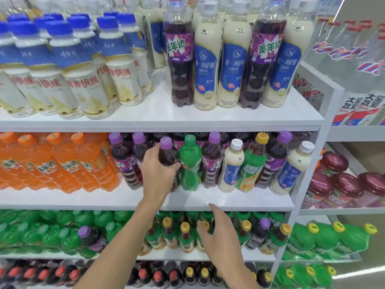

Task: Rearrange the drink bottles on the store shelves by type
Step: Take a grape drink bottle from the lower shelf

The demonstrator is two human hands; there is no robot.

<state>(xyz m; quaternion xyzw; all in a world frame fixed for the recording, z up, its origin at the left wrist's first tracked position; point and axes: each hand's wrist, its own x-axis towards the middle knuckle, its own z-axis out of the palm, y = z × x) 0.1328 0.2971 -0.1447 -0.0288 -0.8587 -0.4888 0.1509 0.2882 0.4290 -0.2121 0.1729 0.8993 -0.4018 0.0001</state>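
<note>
My left hand grips a dark grape soda bottle with a purple cap standing on the middle shelf. Right beside it stands a green soda bottle, then another grape bottle, a creamy milk-tea bottle, a green-labelled tea bottle with a yellow cap, a further grape bottle and a second milk-tea bottle. My right hand hovers with relaxed fingers, holding nothing, in front of the yellow-capped tea bottles on the shelf below.
Orange soda bottles fill the middle shelf's left. The top shelf holds white blue-capped bottles and mixed grape soda and milk-tea bottles. Green bottles with one stray grape bottle line the lower shelf. A neighbouring shelf unit stands right.
</note>
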